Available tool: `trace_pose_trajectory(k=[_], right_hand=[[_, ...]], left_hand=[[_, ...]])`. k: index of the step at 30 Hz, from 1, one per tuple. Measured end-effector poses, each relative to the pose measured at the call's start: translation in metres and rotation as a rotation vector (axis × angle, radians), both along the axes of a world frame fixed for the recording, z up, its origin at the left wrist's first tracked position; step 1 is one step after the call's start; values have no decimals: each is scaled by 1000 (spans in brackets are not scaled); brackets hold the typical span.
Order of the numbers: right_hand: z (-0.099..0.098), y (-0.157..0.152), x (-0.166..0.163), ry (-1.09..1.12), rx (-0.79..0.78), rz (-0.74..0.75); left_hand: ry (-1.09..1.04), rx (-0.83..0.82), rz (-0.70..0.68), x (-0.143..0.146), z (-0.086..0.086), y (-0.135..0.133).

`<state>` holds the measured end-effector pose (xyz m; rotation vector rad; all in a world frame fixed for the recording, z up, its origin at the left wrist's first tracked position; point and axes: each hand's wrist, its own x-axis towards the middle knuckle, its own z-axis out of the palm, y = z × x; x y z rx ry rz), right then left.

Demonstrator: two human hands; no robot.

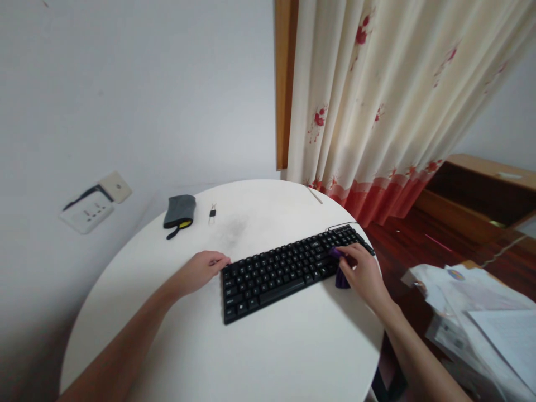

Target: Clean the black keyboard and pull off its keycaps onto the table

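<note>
A black keyboard (288, 268) lies slanted on a round white table (251, 346). My left hand (199, 272) rests on the table at the keyboard's left end, fingers curled against its corner. My right hand (363, 273) is closed on a purple cloth (340, 274), pressing it on the keys at the keyboard's right end.
A grey pouch (180, 211) with a yellow tag and a small black clip (213, 213) lie at the table's far side. A wall socket (90, 211) is at left. A flowered curtain (377, 111) hangs behind. Papers (481, 318) are piled at right, beside a wooden shelf (481, 190).
</note>
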<state>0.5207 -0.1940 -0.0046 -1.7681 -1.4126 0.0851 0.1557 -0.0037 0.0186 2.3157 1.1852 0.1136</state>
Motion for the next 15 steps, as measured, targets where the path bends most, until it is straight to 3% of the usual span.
trace_pose_trajectory(k=[5,9,15], right_hand=[[15,50,25,-110,64,-90],[12,76,29,-223,-75,-88],[9,68,1,-223,-151,156]], left_hand=[[0,-5,-5,-1,0,0],[-20,-4,-4,-2,-1,0],[-23,-11,-5,-2,-3,0]])
